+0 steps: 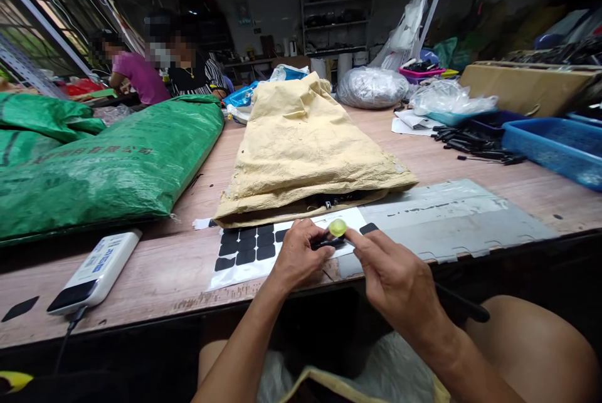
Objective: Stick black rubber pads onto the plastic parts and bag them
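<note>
My left hand (301,252) is closed with thumb and fingers around a small black piece (335,242) at the table's front edge; most of it is hidden. In my right hand (399,271) is what looks like a small mallet (337,227), with a translucent yellow-green head and a black handle that sticks out behind the hand. Its head is just above the black piece; whether they touch, I cannot tell. Beneath my hands lies a white sheet (216,279) with rows of black rounded-square stickers (245,257). Behind it, a tan sack (301,146) has its dark opening toward me, with black parts showing inside.
A green sack (108,165) and a white power bank (96,271) with a cable are on the left. On the right are a grey board (451,215), a heap of black parts (475,143) and a blue basket (555,146). Two people (141,77) sit at the far left.
</note>
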`<state>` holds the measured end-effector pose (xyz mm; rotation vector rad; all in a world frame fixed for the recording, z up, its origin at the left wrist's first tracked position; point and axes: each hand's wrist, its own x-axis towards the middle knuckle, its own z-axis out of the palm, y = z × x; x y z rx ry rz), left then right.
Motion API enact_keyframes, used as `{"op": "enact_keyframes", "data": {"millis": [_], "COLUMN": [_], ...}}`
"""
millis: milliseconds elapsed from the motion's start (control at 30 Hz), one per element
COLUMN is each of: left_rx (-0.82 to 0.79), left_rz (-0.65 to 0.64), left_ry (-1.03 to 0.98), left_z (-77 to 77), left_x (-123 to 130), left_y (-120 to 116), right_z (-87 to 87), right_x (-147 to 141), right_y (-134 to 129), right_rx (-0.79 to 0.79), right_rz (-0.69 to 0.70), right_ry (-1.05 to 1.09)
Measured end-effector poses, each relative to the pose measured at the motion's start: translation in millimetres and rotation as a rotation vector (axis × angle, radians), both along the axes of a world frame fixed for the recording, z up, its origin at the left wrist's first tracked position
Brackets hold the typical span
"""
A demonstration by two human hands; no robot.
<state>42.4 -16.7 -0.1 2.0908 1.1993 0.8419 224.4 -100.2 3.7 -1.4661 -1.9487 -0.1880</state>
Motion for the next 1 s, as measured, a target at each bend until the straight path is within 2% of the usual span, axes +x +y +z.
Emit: {"op": "enact_keyframes", "data": {"millis": [100, 300, 500, 667, 833, 1000], "left_rx": [-0.013, -0.028, -0.002, 0.006, -0.023, -0.035], "left_rz": [0.015, 0.032, 0.048, 0.025, 0.032, 0.029], "left_ry": [0.001, 0.005, 0.025, 0.028, 0.022, 0.029], "left_z": [0.1, -0.9, -0.8, -1.7, -2.8, -3.9], "left_x": [1, 1, 1, 1, 0, 0], "left_y": [-1, -1, -2, -1, -1, 2], "right_z": [-2.6, 6.2, -2.3, 0.5, -20.5, -35.3], "right_x": [1, 11, 17, 53, 99, 107], "right_y": [1, 2, 3, 23, 53, 60], "right_rx": [-0.042, 0.085, -0.055, -0.013, -0.040, 0.006], "right_rz": [-0.030, -0.096, -0.082, -0.153, -0.206, -0.182], "right_ry": [-0.046, 0.100, 0.023, 0.067, -0.082, -0.021]}}
